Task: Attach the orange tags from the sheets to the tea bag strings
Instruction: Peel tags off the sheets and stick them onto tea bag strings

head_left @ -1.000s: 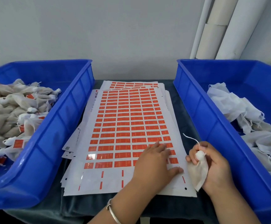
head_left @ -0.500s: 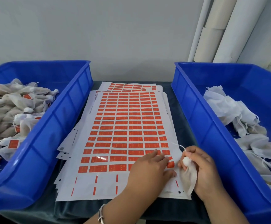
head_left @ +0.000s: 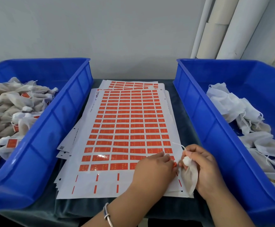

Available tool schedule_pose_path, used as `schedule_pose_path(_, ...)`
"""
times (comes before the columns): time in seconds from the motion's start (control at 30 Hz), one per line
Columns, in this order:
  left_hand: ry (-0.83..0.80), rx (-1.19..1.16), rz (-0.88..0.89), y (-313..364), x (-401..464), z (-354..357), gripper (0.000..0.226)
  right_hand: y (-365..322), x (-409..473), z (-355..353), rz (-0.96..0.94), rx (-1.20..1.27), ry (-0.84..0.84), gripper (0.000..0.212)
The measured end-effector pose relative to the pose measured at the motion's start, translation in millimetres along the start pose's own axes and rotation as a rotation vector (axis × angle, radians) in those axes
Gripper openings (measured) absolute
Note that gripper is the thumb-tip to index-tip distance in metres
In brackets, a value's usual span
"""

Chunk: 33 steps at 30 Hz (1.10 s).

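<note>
Peeling at the sheet's (head_left: 125, 128) lower right corner, the left hand (head_left: 153, 171) curls its fingertips onto 1 orange tag (head_left: 175, 164); whether it is pinched free I cannot tell. The right hand (head_left: 204, 167) grips a tea bag (head_left: 188, 176) just right of that tag, its string (head_left: 178, 145) arcing up and left over the sheet. Nothing stands between them. 2 blue bins (head_left: 64, 128) flank the stack.
</note>
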<state>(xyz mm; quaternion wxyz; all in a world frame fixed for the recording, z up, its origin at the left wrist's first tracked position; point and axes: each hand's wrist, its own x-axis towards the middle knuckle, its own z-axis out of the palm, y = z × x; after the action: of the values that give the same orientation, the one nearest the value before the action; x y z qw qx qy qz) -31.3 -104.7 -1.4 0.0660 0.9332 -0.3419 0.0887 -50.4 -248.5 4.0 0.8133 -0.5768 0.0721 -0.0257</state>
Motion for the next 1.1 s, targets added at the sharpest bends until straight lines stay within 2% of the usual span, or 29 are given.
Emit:
schedule_pose_path(0.43, 0.057, 0.043, 0.064, 2, -3, 6, 0.020, -1, -2, 3, -0.019, 0.005, 0.043, 0.045)
schedule_pose_path(0.53, 0.199, -0.117, -0.004, 2, -6, 4, 0.025, -1, -3, 5, -0.073, 0.049, 0.156, 0.042)
schedule_pose_path(0.67, 0.213, -0.207, -0.104, -1, -10, 5, 0.047, 5, 0, 2, -0.167, -0.107, 0.359, 0.039)
schedule_pose_path(0.83, 0.173, -0.265, -0.106, -4, -10, 1, 0.037, 11, 1, 5, -0.198, -0.351, 0.422, 0.027)
schedule_pose_path(1.0, 0.195, -0.234, -0.079, -8, -13, -5, 0.026, 1, 0, 6, -0.172, -0.149, 0.426, 0.030)
schedule_pose_path(1.1, 0.299, -0.300, -0.134, -9, -16, -9, 0.016, 0, -2, 6, -0.156, -0.231, 0.380, 0.033)
